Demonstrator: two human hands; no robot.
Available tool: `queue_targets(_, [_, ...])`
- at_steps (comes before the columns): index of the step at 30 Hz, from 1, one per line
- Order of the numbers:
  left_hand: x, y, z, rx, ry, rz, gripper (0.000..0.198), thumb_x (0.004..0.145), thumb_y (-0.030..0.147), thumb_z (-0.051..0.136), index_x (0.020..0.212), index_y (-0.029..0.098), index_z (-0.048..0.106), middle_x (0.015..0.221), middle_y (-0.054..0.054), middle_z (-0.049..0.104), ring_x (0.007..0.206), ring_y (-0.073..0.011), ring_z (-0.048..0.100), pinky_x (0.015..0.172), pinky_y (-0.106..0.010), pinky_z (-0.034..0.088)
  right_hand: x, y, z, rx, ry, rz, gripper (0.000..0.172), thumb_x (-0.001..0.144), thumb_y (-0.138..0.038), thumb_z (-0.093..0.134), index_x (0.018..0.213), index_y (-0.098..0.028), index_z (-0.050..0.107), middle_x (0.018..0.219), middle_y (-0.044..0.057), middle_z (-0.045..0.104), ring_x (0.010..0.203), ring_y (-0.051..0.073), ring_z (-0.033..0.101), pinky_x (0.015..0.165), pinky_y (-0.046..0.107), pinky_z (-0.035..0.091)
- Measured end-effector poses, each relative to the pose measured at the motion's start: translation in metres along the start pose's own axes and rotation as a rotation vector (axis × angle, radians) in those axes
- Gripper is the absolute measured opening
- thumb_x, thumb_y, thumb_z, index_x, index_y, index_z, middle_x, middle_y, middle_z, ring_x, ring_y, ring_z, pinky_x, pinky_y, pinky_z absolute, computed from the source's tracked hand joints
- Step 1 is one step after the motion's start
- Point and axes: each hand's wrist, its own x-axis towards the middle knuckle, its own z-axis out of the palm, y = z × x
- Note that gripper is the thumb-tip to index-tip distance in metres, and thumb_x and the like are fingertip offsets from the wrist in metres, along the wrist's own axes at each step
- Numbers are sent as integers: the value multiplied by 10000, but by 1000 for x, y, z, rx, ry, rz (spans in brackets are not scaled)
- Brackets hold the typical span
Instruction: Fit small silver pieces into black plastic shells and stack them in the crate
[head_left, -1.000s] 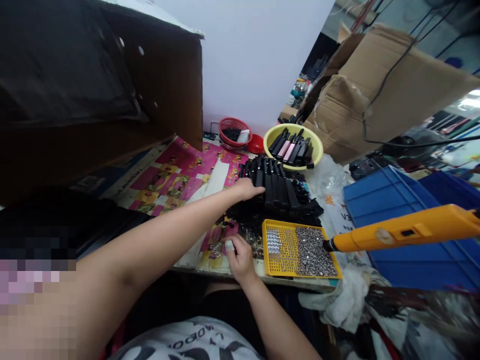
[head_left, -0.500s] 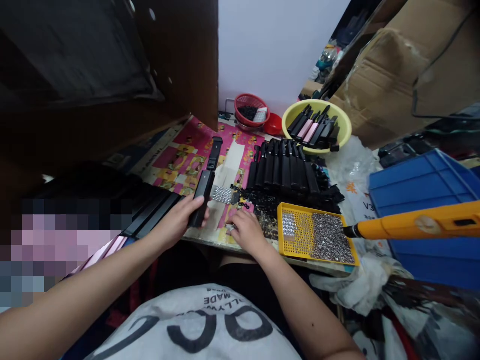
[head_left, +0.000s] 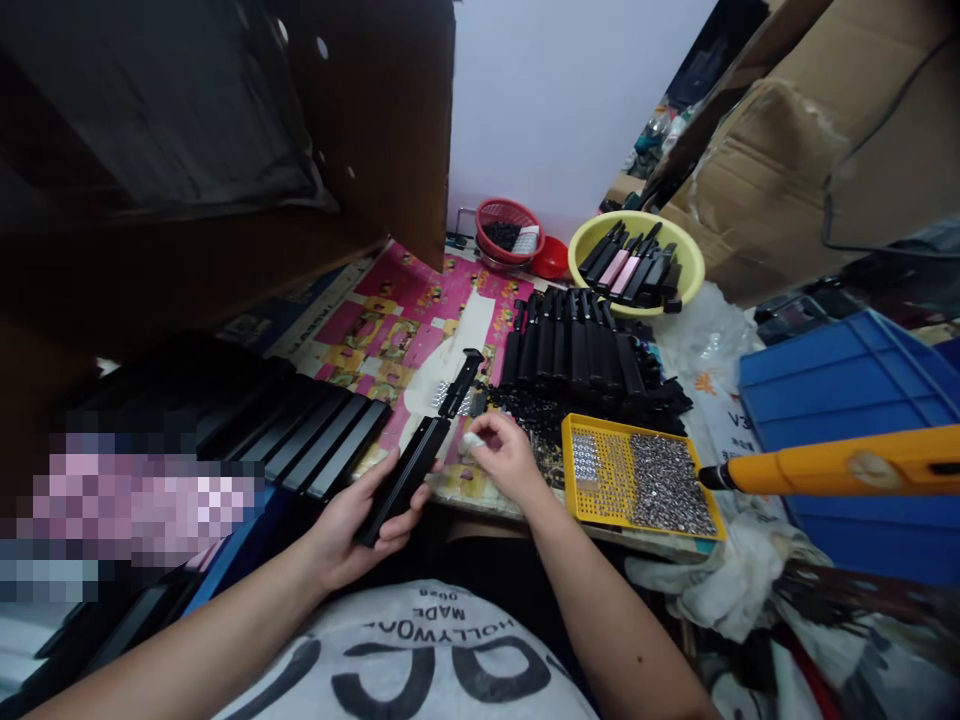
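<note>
My left hand (head_left: 349, 525) is wrapped round a long black plastic case (head_left: 411, 478) with a narrower piece sticking out of its far end. The case is held tilted over the table's front edge, its grooved face up. Just right of it, my right hand (head_left: 508, 462) has thumb and fingers pinched together. A bit of white shows at its fingertips; whether it is a fingertip covering or a held part I cannot tell. Beyond the right hand lie small black parts (head_left: 525, 405) in a loose heap. Small silver pieces (head_left: 442, 398) sit partly behind the case's narrow end.
Several finished-looking black cases (head_left: 574, 345) lie in a row behind the heap. A yellow tray (head_left: 568, 480) of screws stands at right, beside an orange electric screwdriver (head_left: 832, 462). Farther back are a yellow basin (head_left: 581, 240) and red basket (head_left: 487, 212). More black cases (head_left: 322, 440) line the left.
My left hand has brought the case nearer to me and turned it to show its grooved face. My right hand has lifted off the table, its fingers now pinched.
</note>
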Motion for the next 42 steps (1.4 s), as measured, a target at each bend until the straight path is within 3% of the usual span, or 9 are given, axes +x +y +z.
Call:
queue_targets(3, [-1, -6, 5, -19, -29, -44, 348, 883, 439, 418, 972, 131, 553, 692, -12, 515, 381, -22, 374, 333, -135, 241, 3, -13, 7, 319, 138, 49, 97, 764, -287, 550, 808, -202, 535, 722, -17, 525, 632, 120, 479, 609, 246, 401])
queue_targets(10, [4, -11, 5, 85, -18, -40, 385, 874, 467, 423, 853, 117, 582, 655, -19, 529, 380, -28, 365, 341, -148, 244, 3, -8, 15, 429, 228, 83, 153, 714, -299, 610, 783, -205, 512, 713, -20, 509, 652, 117, 482, 641, 248, 422])
queue_targets(17, [9, -5, 6, 290, -37, -155, 554, 846, 576, 374, 691, 93, 598, 414, 16, 383, 327, -41, 302, 337, -160, 205, -3, -11, 21, 878, 19, 238, 343, 726, -349, 598, 1040, -240, 511, 938, 23, 631, 804, 159, 582, 719, 300, 482])
queue_targets(22, [-7, 9, 3, 792, 147, 222, 398, 818, 469, 520, 1062, 165, 601, 727, -41, 621, 446, -83, 464, 388, -182, 338, 7, -11, -11, 833, -3, 181, 405, 704, -405, 644, 1053, -230, 536, 992, 45, 652, 887, 197, 612, 807, 354, 478])
queue_targets(26, [-26, 15, 5, 1396, 152, 458, 480, 804, 356, 580, 1271, 265, 512, 1043, -50, 655, 889, -207, 612, 761, -289, 488, 24, -15, -49, 727, 216, 14, 474, 791, -597, 404, 1027, -217, 560, 1042, 68, 644, 990, 205, 599, 922, 399, 426])
queue_targets(29, [-31, 8, 17, 1593, 77, 608, 460, 818, 313, 562, 1275, 285, 512, 1196, -35, 602, 1073, -230, 561, 939, -328, 418, 20, -28, -40, 725, -44, 41, 524, 787, -619, 379, 1024, -195, 575, 1022, 83, 651, 1002, 212, 596, 962, 413, 394])
queue_targets(34, [-25, 2, 42, 1691, -4, 647, 497, 825, 308, 557, 1312, 327, 456, 1190, -1, 607, 1064, -200, 570, 910, -277, 428, 5, -46, 6, 917, -548, 202, 557, 783, -619, 382, 1023, -156, 580, 983, 100, 655, 920, 226, 618, 914, 420, 425])
queue_targets(39, [-15, 16, 52, 1667, 71, 566, 399, 811, 415, 549, 1173, 249, 548, 1046, -8, 655, 912, -187, 607, 806, -265, 447, 15, -41, 12, 747, -137, 186, 483, 843, -558, 305, 831, -162, 581, 765, 62, 655, 743, 181, 629, 748, 332, 479])
queue_targets(42, [-20, 42, 37, 1758, 305, 499, 411, 793, 532, 509, 1002, 180, 547, 831, -7, 629, 657, -158, 570, 609, -248, 432, 15, -31, 3, 373, 67, 18, 384, 885, -455, 328, 872, -179, 594, 847, 59, 644, 813, 169, 612, 759, 303, 457])
